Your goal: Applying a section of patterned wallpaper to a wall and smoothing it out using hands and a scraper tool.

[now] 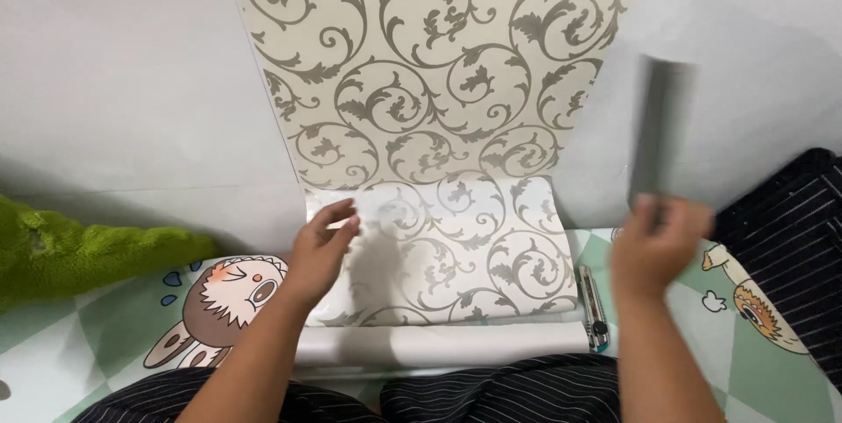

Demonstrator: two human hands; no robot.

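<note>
Smoothing stage: left hand (pixel 323 247) rests flat, fingers spread, on the scroll-patterned wallpaper (pixel 430 107) half-stuck to the wall, right hand's (pixel 656 247) grip clamped on a blurred grey scraper (pixel 660 129); the unstuck lower fold likely needs pressing.

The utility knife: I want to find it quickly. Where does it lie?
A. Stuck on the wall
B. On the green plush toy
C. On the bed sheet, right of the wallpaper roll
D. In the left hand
C: the utility knife lies on the cartoon-print sheet beside the wallpaper's right edge, below the right hand.
</note>
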